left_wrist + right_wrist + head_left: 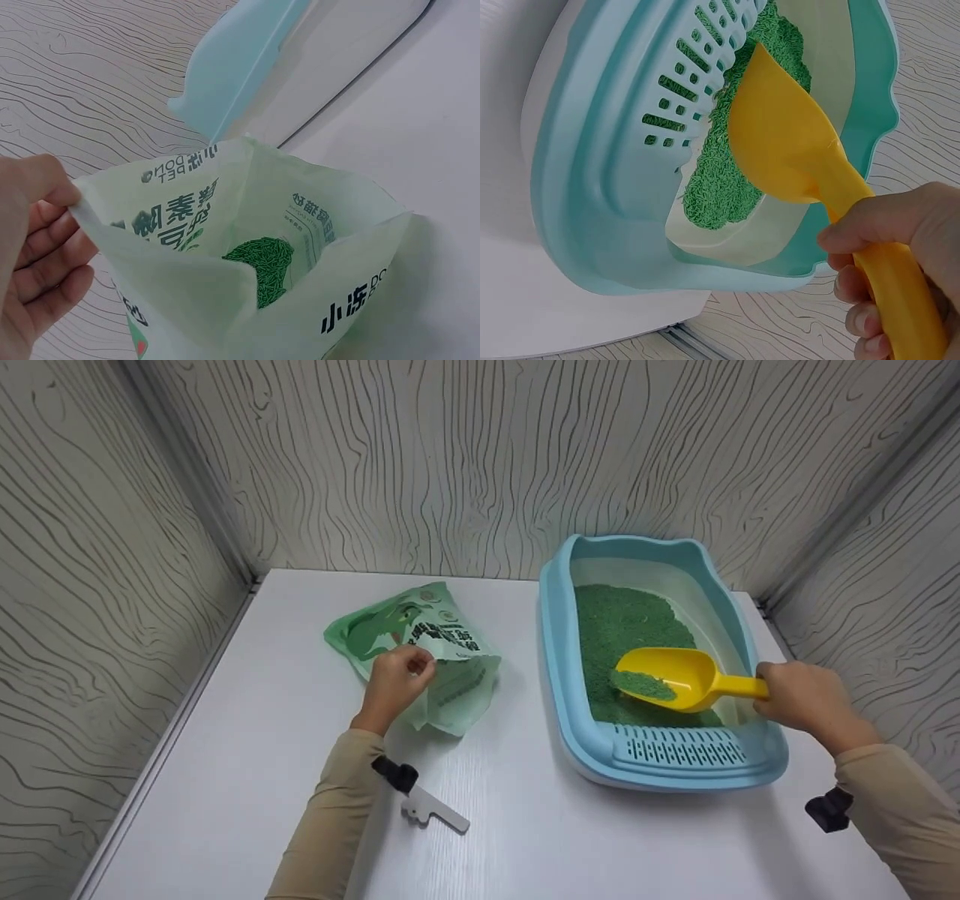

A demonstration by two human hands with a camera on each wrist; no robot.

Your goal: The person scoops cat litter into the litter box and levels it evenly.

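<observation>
My right hand point(804, 701) grips the handle of a yellow scoop point(694, 671). Some green pellet litter point(643, 685) lies in the scoop's bowl, which is tilted over the blue litter box point(559, 660). Inside the box, green litter point(718, 180) covers much of the floor. My left hand point(396, 679) pinches the rim of a light green litter bag point(461, 690) between thumb and finger. The bag's mouth gapes in the left wrist view, where green pellets point(264, 264) show inside.
A small grey-white tool with a flat handle point(442, 813) lies on the white table point(525, 840), near the left forearm. The litter box has a slotted front ledge point(682, 748). Wood-grain patterned panels point(450, 465) stand behind and at both sides.
</observation>
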